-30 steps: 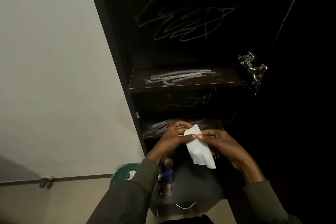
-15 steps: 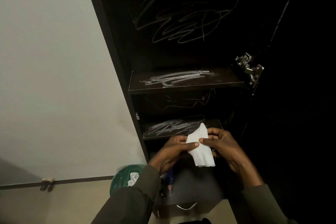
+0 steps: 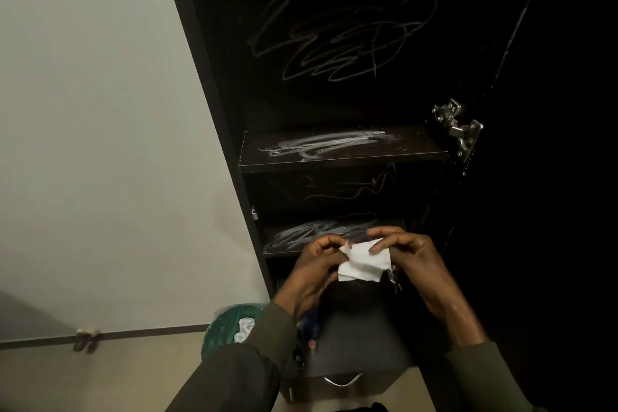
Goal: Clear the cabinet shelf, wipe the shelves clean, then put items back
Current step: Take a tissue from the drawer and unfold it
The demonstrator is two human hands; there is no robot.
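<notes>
I hold a white wipe (image 3: 364, 261) between both hands in front of the dark cabinet (image 3: 214, 110). My left hand (image 3: 317, 264) pinches its left corner, fingers curled in. My right hand (image 3: 411, 257) pinches the top right edge with thumb and fingertips, the other fingers bent over it. The wipe hangs just before the lower shelf (image 3: 291, 237), which bears white smears, as does the upper shelf (image 3: 341, 147).

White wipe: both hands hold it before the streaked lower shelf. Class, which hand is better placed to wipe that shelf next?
Probably the right hand: its fingers lie over the wipe, nearest the lower shelf.
</notes>
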